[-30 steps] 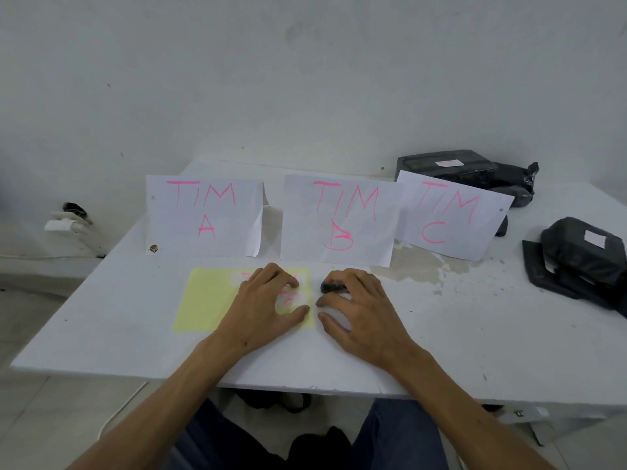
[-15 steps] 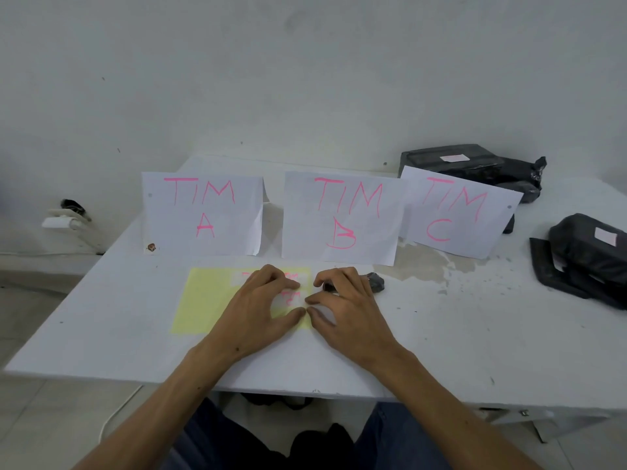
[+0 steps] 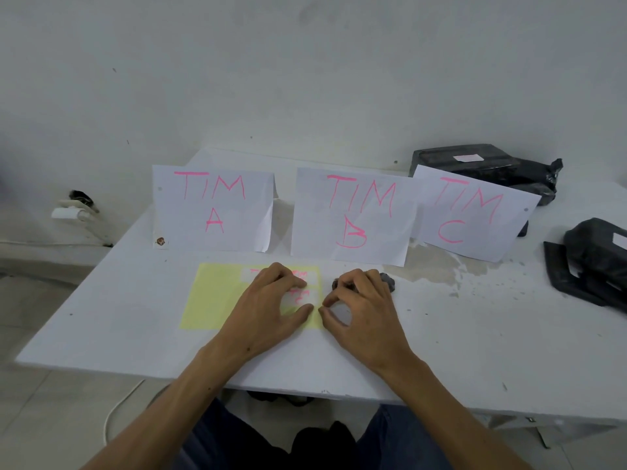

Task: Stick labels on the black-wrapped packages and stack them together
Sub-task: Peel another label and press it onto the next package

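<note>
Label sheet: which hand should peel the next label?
Probably right. The right hand has its thumb and forefinger curled at the right edge of the label sheet, beside the labels. The left hand lies spread on the sheet, better placed to hold it down.

Bare tabletop (image 3: pixel 475 337) lies open to my right; three standing paper signs (image 3: pixel 353 215) wall off the back, black packages (image 3: pixel 590 262) crowd the far-right edge

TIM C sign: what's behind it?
Behind the TIM C sign lies a black-wrapped package with a white label on top. Its lower left part is covered by the sign; whether anything else sits there cannot be seen.
</note>
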